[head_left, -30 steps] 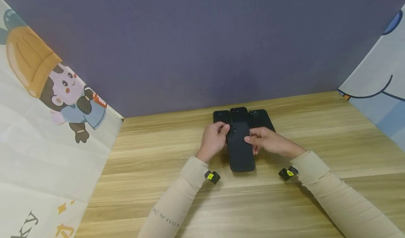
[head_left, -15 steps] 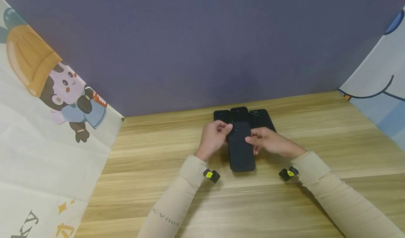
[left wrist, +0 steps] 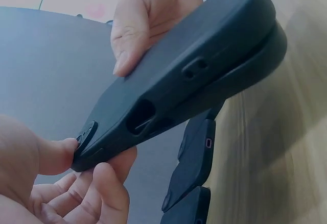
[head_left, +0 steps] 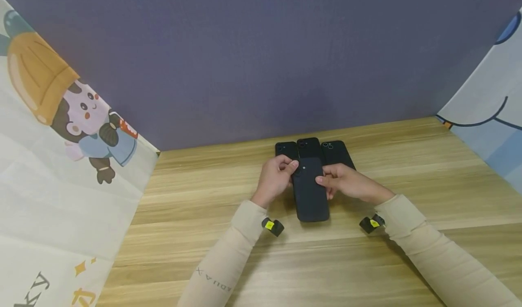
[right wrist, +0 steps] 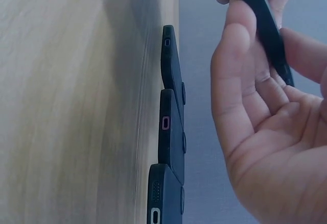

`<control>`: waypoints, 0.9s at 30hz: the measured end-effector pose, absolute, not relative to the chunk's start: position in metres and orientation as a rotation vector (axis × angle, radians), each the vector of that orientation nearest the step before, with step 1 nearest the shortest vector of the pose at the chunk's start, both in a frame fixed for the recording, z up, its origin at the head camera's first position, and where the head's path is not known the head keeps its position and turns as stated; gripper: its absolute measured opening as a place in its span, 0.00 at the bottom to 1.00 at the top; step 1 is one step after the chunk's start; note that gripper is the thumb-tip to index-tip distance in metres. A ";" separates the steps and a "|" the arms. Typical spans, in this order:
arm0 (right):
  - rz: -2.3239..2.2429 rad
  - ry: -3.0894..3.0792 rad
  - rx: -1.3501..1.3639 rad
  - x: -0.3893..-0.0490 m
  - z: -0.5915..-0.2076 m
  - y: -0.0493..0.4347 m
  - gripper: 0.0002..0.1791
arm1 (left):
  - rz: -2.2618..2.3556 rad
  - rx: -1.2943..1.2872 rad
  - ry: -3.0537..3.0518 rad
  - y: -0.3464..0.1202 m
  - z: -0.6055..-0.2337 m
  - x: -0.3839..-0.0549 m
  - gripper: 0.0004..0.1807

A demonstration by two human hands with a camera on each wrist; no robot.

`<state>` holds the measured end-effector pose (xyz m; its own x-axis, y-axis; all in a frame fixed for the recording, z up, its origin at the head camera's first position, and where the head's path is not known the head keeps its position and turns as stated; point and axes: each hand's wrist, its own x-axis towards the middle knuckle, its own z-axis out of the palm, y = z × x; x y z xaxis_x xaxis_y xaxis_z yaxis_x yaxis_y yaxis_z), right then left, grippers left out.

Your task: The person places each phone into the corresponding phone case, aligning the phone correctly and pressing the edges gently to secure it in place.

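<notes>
A black phone case (head_left: pixel 311 198) is held tilted over the table, its back with a camera opening facing up. My left hand (head_left: pixel 274 180) pinches its camera-end corner between thumb and fingers. From the other side my right hand (head_left: pixel 346 183) grips the long edge, thumb on the back. In the left wrist view, a second dark phone-shaped slab (left wrist: pixel 250 76) lies under the case. The two sit together near my left hand and gape apart at the far end. Slots and button bumps show along the case's side.
Three black phones or cased phones, left (head_left: pixel 287 149), middle (head_left: pixel 308 146) and right (head_left: pixel 337 153), lie side by side behind the held one. Port openings show on their ends in the right wrist view. A purple-grey panel (head_left: pixel 261 62) rises behind the wooden table (head_left: pixel 183 207).
Both hands keep their hold in nearly the same place. The case shifts and tilts only very slightly, and a small light spot near its camera opening now shows more clearly.
</notes>
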<state>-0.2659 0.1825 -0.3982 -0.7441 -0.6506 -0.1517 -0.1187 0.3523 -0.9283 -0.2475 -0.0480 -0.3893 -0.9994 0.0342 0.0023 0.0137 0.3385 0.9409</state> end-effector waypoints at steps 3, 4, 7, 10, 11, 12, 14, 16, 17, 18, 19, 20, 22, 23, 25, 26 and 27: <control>-1.391 2.113 -0.660 -0.266 -0.399 0.183 0.17 | 1.807 0.039 2.538 -0.048 -0.389 -0.248 0.12; -1.392 2.113 -0.657 -0.267 -0.399 0.183 0.16 | 1.816 0.035 2.529 -0.048 -0.389 -0.248 0.12; -1.393 2.113 -0.654 -0.267 -0.399 0.183 0.16 | 1.836 0.026 2.500 -0.048 -0.389 -0.248 0.11; -1.397 2.113 -0.665 -0.267 -0.399 0.183 0.15 | 1.857 0.022 2.459 -0.049 -0.389 -0.249 0.11; -1.399 2.113 -0.664 -0.267 -0.399 0.184 0.15 | 1.860 0.023 2.449 -0.049 -0.389 -0.249 0.11; -1.399 2.113 -0.665 -0.266 -0.398 0.184 0.15 | 1.866 0.023 2.437 -0.049 -0.389 -0.249 0.11; -1.400 2.112 -0.664 -0.266 -0.398 0.184 0.15 | 1.873 0.023 2.419 -0.049 -0.389 -0.249 0.11; -1.401 2.111 -0.655 -0.266 -0.397 0.183 0.15 | 1.879 0.023 2.406 -0.049 -0.389 -0.249 0.11; -1.399 2.113 -0.651 -0.266 -0.397 0.183 0.15 | 1.883 0.024 2.399 -0.049 -0.389 -0.250 0.11; -1.397 2.114 -0.650 -0.266 -0.396 0.184 0.15 | 1.886 0.024 2.391 -0.050 -0.389 -0.250 0.11; -1.398 2.114 -0.648 -0.266 -0.396 0.184 0.16 | 1.890 0.023 2.383 -0.050 -0.389 -0.250 0.11; -1.398 2.114 -0.648 -0.266 -0.396 0.184 0.16 | 1.896 0.024 2.374 -0.050 -0.388 -0.250 0.11; -1.399 2.112 -0.646 -0.266 -0.396 0.184 0.16 | 1.907 0.022 2.352 -0.050 -0.388 -0.251 0.11; -1.399 2.112 -0.647 -0.267 -0.397 0.184 0.16 | 1.911 0.020 2.343 -0.050 -0.388 -0.251 0.11; -1.400 2.110 -0.652 -0.267 -0.397 0.184 0.16 | 1.926 0.018 2.318 -0.051 -0.388 -0.251 0.12; -1.400 2.112 -0.655 -0.267 -0.397 0.184 0.16 | 1.934 0.018 2.304 -0.051 -0.388 -0.251 0.12; -1.399 2.113 -0.658 -0.268 -0.398 0.184 0.16 | 1.940 0.018 2.290 -0.051 -0.388 -0.251 0.12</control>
